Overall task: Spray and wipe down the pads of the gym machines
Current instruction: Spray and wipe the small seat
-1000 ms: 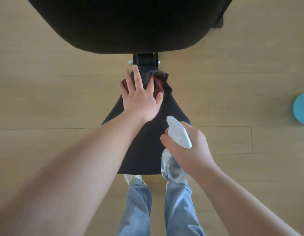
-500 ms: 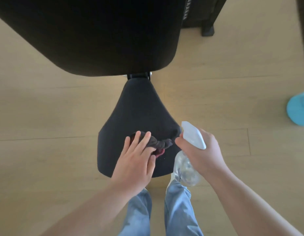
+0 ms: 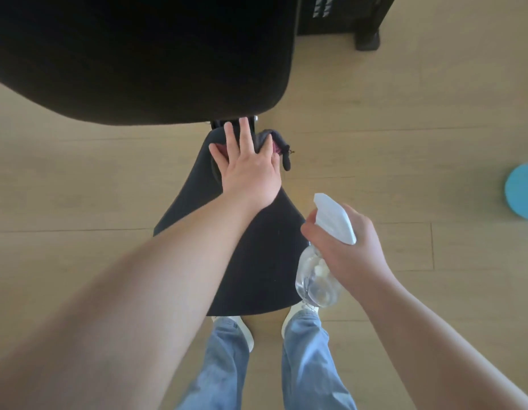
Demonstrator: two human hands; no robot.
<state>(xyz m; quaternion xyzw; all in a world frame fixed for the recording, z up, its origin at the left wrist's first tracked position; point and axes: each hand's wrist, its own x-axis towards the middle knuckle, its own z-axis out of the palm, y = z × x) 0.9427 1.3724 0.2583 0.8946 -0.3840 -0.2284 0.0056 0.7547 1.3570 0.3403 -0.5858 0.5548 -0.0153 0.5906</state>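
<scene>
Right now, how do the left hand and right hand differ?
The left hand lies flat, fingers straight, pressing the cloth onto the narrow far end of the seat pad; the right hand curls round the spray bottle. The left hand reaches far forward; the right hand is nearer, by the pad's right edge. Both are bare.

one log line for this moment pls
phase: wipe | left hand: flat on cloth at narrow far end of seat pad | right hand: grips spray bottle at pad's right edge
</scene>
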